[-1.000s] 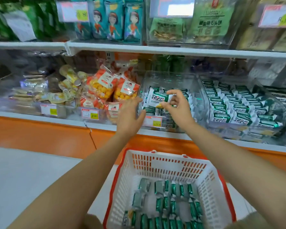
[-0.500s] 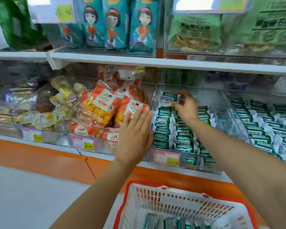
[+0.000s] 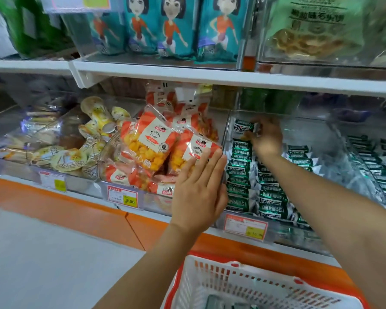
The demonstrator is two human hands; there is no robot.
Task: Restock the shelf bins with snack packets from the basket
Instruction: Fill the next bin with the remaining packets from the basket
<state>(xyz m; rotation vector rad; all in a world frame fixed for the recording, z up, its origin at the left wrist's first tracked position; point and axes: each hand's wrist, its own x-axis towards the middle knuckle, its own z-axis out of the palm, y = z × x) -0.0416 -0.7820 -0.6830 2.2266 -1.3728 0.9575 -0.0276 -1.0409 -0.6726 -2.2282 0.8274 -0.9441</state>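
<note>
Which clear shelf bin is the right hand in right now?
The green-packet bin directly right of the orange Hollow Crisp bags: the right hand holds a green packet at its back. The bin farther right has no hand in it.

readable print on shelf stock and tags
the orange bag (image 3: pixel 153 139) at centre reads "hollow crisp" with a circled "0"; the neighbour bag (image 3: pixel 195 150) repeats "hollow crisp"; the price tag (image 3: pixel 122 196) below them reads "9.90"; the green packet (image 3: pixel 243 129) right of centre bears blurred white chinese characters.
</note>
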